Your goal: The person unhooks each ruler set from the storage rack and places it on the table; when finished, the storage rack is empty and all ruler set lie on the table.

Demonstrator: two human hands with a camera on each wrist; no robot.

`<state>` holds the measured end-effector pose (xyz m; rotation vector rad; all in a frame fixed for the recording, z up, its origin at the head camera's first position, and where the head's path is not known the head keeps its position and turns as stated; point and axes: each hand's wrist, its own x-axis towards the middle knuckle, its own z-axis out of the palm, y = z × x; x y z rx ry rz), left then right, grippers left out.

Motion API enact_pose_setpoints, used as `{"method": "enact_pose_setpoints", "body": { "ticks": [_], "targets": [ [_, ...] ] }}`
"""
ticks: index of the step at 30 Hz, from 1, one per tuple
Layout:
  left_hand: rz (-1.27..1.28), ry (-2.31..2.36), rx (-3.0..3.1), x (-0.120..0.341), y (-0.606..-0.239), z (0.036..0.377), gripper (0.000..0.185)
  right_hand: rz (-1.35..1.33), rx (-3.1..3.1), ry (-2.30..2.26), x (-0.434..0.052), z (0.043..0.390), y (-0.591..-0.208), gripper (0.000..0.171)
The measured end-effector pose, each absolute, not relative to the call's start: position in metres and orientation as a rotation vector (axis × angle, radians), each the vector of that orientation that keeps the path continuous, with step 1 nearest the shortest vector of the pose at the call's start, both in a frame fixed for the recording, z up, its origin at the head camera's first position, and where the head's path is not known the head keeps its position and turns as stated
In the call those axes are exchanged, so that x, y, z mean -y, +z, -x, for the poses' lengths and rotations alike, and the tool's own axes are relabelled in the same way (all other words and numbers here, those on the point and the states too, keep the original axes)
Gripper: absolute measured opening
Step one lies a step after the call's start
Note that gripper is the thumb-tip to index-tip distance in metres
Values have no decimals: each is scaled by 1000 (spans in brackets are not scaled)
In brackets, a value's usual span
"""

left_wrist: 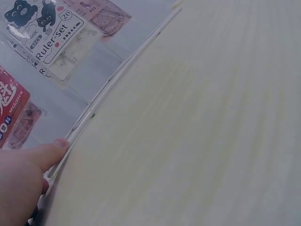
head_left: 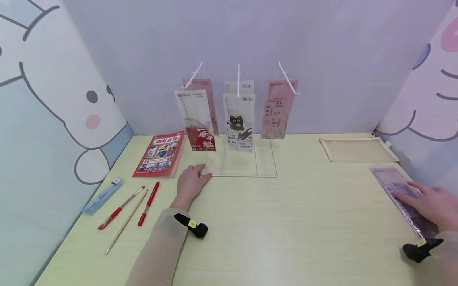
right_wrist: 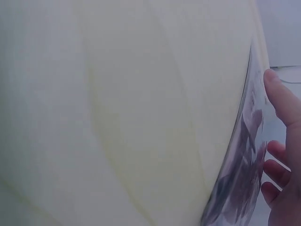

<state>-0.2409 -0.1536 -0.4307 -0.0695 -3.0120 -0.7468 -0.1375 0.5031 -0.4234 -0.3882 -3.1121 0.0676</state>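
Observation:
A white wire display rack (head_left: 231, 175) stands at the back middle, with ruler sets in clear packets on its hooks. My left hand (head_left: 191, 183) holds the front left corner of its base; in the left wrist view the thumb lies against the front wire (left_wrist: 106, 94). On the hooks are a red-and-white ruler set (head_left: 196, 119), a cat-printed ruler set (head_left: 239, 123) and a pink ruler set (head_left: 279, 109). At the right edge my right hand (head_left: 431, 202) is over another pink-purple ruler set (head_left: 388, 176) lying on the table, fingers spread and loosely bent.
To the left lie a red book (head_left: 159, 155), a blue pen case (head_left: 103, 196), a red gel pen (head_left: 119, 208), a pencil (head_left: 127, 222) and a red marker (head_left: 148, 204). A beige flat pouch (head_left: 358, 150) rests at the back right. Printed fabric walls (head_left: 272, 31) enclose the table.

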Motion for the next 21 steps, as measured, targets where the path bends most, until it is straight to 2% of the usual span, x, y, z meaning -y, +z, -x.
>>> {"method": "enact_pose_setpoints", "body": {
  "ticks": [9,21],
  "targets": [
    [77,-743,3011,155,-434,242,54,235,3035,323,-473,157,-412,81],
    [97,-739,2983,156,-439,243,54,-77,2967,708,-371,213,-394,75]
  ]
}}
